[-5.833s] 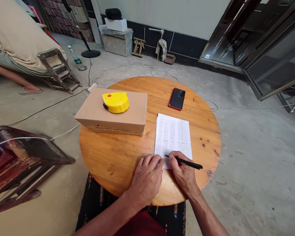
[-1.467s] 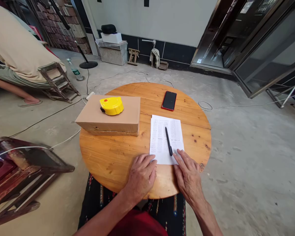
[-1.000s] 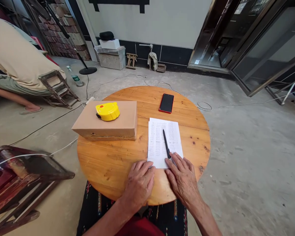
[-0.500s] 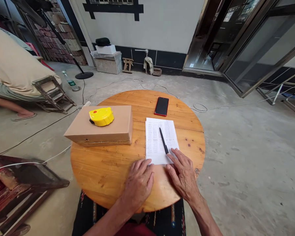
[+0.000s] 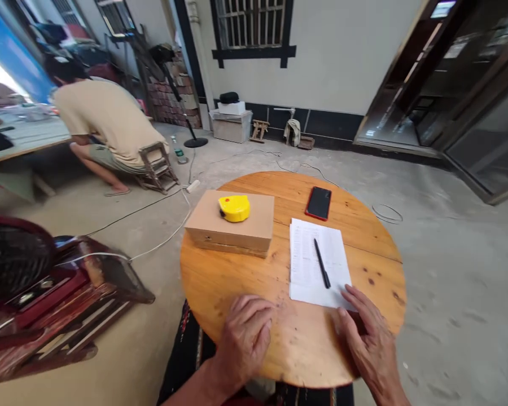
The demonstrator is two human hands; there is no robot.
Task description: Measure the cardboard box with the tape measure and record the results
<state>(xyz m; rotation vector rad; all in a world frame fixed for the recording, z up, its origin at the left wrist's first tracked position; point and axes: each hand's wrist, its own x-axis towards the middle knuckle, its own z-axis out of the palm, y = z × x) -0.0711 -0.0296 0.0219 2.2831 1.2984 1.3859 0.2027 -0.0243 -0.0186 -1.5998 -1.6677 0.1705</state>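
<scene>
White rectangular paper sheet (image 5: 308,270) with columns of small handwriting lies flat on the round, knotted, orange-brown wooden table (image 5: 302,344). Slim black pen (image 5: 322,263) rests diagonally on the sheet, far end tipped toward the box side. Right hand (image 5: 370,338) at the sheet's near right corner: grip open, thumb well apart from index finger, nothing held; contact with the paper edge cannot be told. Left hand (image 5: 245,335) over the near part of the table, left of the sheet: grip loosely curled, thumb near index finger, nothing seen in it. Beyond the sheet, apart from it: black smartphone in red case (image 5: 319,203). Left of the sheet: brown rectangular cardboard box (image 5: 228,231), yellow plastic tape measure (image 5: 236,208) on top. Farther back, person in beige shirt (image 5: 105,115), seated.
</scene>
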